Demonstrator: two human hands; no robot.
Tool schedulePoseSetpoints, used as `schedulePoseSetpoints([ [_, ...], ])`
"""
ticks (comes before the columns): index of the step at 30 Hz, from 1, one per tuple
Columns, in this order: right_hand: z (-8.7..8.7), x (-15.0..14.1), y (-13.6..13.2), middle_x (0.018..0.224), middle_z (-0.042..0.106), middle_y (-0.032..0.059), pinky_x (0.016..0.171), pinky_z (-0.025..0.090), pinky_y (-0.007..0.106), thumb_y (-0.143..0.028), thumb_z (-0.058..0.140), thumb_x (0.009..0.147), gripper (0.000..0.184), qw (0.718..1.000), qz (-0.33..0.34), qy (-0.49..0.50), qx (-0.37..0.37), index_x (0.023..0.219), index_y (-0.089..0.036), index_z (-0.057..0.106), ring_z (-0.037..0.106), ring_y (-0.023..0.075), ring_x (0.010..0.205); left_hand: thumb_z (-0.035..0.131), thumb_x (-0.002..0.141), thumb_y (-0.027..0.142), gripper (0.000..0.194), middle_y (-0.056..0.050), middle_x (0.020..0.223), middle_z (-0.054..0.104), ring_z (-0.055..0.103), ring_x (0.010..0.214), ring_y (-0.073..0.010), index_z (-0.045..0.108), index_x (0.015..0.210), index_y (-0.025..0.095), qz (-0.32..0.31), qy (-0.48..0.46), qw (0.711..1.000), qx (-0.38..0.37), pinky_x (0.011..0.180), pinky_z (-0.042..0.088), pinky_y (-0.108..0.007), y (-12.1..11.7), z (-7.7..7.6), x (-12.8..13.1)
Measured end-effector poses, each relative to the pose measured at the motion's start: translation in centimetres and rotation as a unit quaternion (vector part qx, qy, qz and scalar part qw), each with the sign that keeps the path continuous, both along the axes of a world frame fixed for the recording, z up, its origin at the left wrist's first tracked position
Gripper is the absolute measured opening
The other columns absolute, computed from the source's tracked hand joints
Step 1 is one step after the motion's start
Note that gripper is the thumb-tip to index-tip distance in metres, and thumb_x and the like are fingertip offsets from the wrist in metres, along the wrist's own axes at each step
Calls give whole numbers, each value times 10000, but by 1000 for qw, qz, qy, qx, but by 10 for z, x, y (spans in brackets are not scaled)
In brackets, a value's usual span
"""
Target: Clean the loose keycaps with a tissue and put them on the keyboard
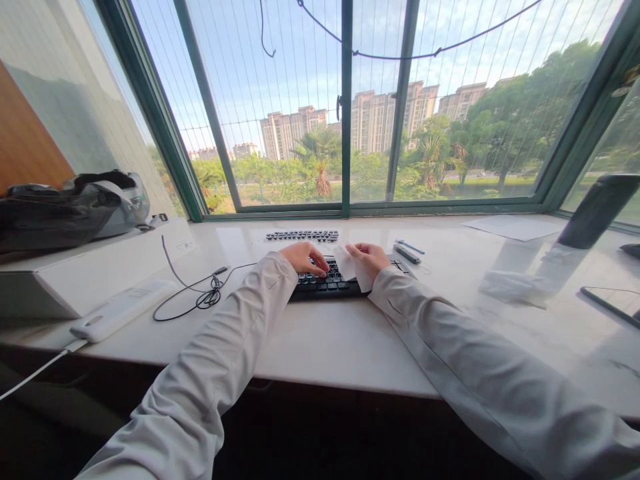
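Observation:
A black keyboard (325,283) lies on the white sill-like desk (320,340) below the window. My left hand (303,257) rests on its left part, fingers curled down onto the keys. My right hand (369,257) holds a white tissue or wipe (350,267) pressed against the keyboard's right half. Both arms wear pale long sleeves. A second row of keys or a keyboard's reflection (303,235) shows farther back near the window.
A white power strip (120,310) and a coiled black cable (207,297) lie left. A white box with a dark bag (55,213) stands far left. Pens (407,251), a paper sheet (515,227), a dark cylinder (597,210) and crumpled tissue (510,287) sit right.

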State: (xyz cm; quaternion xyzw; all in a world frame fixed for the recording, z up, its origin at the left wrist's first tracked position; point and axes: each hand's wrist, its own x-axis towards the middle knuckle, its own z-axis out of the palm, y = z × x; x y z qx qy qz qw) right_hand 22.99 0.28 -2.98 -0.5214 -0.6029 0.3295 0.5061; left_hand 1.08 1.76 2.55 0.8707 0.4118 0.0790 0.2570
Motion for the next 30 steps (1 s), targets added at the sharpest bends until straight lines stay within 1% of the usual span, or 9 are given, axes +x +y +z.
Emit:
schedulePoseSetpoints([
  [6, -1, 0, 1, 715, 698, 45, 612, 474, 260, -551, 630, 708, 407, 1000, 2, 2, 0, 795, -160, 702, 619, 170, 639, 744, 621, 462, 442, -26, 939, 732, 597, 648, -116, 748, 986, 212, 6, -7, 1000, 7, 508, 396, -196, 0, 0, 0],
  [11, 2, -1, -2, 733, 694, 45, 587, 448, 247, -535, 591, 735, 394, 1000, 13, -17, -13, 797, -160, 692, 598, 150, 616, 762, 619, 419, 359, -6, 881, 740, 630, 720, -134, 763, 924, 230, -5, -5, 999, 50, 615, 440, -205, 1, -1, 1],
  [13, 5, -1, -6, 739, 693, 40, 584, 440, 245, -535, 578, 740, 405, 999, 13, -29, -11, 846, -161, 690, 591, 145, 609, 770, 613, 406, 338, -1, 864, 742, 647, 778, -151, 766, 902, 232, -7, -8, 998, 57, 684, 457, -214, 2, -2, 2],
  [15, 8, 0, -12, 725, 685, 16, 597, 431, 242, -488, 577, 748, 379, 996, 3, -81, 25, 944, -182, 685, 583, 140, 609, 776, 607, 393, 332, -5, 858, 745, 656, 818, -164, 767, 894, 226, -7, -11, 999, 49, 728, 464, -225, 3, -3, 3],
  [17, 11, 0, -19, 696, 673, -18, 633, 418, 239, -369, 572, 751, 332, 978, -13, -187, 97, 1036, -235, 678, 577, 137, 625, 781, 601, 375, 332, -12, 853, 747, 660, 826, -172, 766, 894, 218, -6, -15, 999, 36, 726, 469, -231, 5, -4, 4],
  [19, 13, -1, -27, 690, 675, -31, 661, 405, 243, -252, 542, 739, 365, 939, -2, -309, 152, 1073, -295, 683, 585, 147, 657, 786, 591, 357, 335, -18, 836, 747, 661, 825, -176, 766, 891, 209, -4, -21, 999, 26, 714, 470, -233, 6, -5, 4],
  [22, 13, -6, -33, 818, 722, -11, 697, 410, 257, -196, 504, 745, 409, 886, 60, -428, 169, 1072, -339, 704, 624, 179, 765, 784, 584, 357, 359, -26, 818, 746, 656, 817, -177, 763, 903, 193, 9, -23, 1000, 12, 687, 466, -232, 7, -6, 5],
  [26, 10, -10, -34, 967, 730, -8, 748, 426, 275, -203, 476, 788, 433, 850, 116, -485, 172, 1131, -379, 674, 647, 201, 861, 764, 597, 378, 434, -45, 861, 743, 640, 793, -181, 745, 986, 186, 37, -18, 998, -44, 557, 424, -218, 4, -5, 5],
  [30, 7, -12, -33, 960, 736, -6, 745, 442, 303, -211, 464, 814, 439, 843, 92, -503, 166, 1158, -417, 644, 665, 219, 844, 814, 519, 394, 510, -53, 875, 730, 624, 794, -176, 738, 975, 178, 65, -35, 994, -84, 536, 408, -209, 5, -7, 5],
])
